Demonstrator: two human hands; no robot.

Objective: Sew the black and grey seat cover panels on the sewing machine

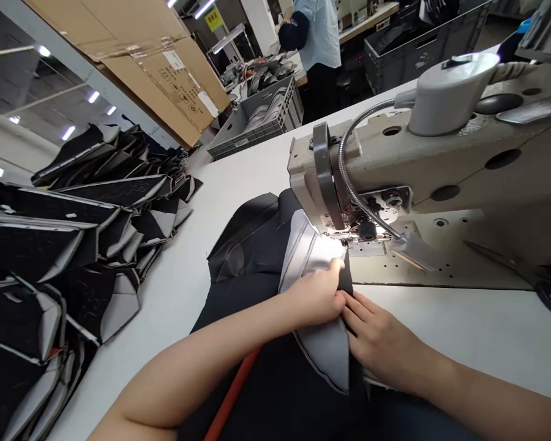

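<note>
A black sewn cover [252, 245] with a light grey panel [321, 343] lies under the head of a sewing machine [371, 159]. The machine's lamp lights the grey fabric by the needle area. My left hand [316, 295] is closed on the edge of the grey panel, just in front of the needle. Close beside it, my right hand [379, 337] pinches the cover's right edge, its fingertips touching my left hand. Part of the cover hangs toward me over the table's front. An orange-red strip [234, 392] shows beneath my left forearm.
Stacked black and grey sewn pieces [73, 245] fill the left side. Black-handled scissors [532, 278] lie at the right on the machine bed. Beyond the white table [183, 245] are a cardboard box [165, 73], a grey crate [261, 122] and a standing person [319, 37].
</note>
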